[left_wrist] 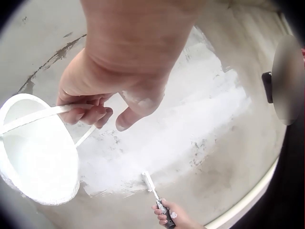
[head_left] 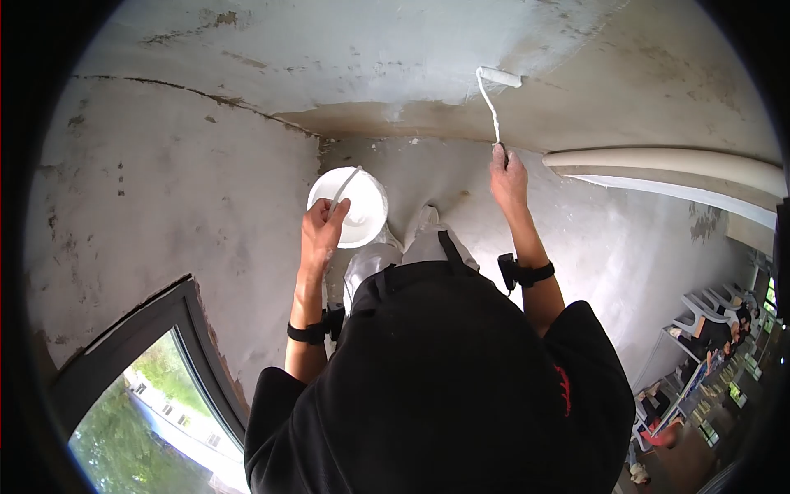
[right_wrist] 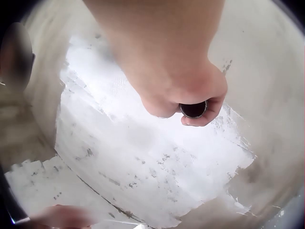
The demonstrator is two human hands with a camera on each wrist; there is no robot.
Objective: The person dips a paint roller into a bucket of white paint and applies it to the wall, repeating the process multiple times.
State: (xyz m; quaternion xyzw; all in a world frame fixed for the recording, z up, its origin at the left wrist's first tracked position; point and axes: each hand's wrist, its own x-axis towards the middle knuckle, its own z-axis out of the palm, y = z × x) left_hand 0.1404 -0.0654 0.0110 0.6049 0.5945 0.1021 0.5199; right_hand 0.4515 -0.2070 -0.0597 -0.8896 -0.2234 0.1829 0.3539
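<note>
My left hand [head_left: 323, 228] grips the handle [left_wrist: 43, 117] of a white bucket [head_left: 377, 193] and carries it in front of my legs. Inside the bucket, white paint shows. My right hand [head_left: 509, 181], curled round a dark grip [right_wrist: 193, 109], holds a paint roller [head_left: 500, 77] out against the wall. White paint coats the roller's sleeve and its bent frame. Around it lies a patchy white painted area [left_wrist: 176, 129] bordering bare grey-brown plaster [head_left: 650, 99]. White smears mark both hands in the left wrist view.
A dark-framed window [head_left: 197, 329] stands at lower left. A thick pale pipe-like edge [head_left: 675, 165] runs along the right. Grey chairs [head_left: 699, 313] and assorted items fill the far right. My shoe [head_left: 428, 216] rests on the grey floor near the wall.
</note>
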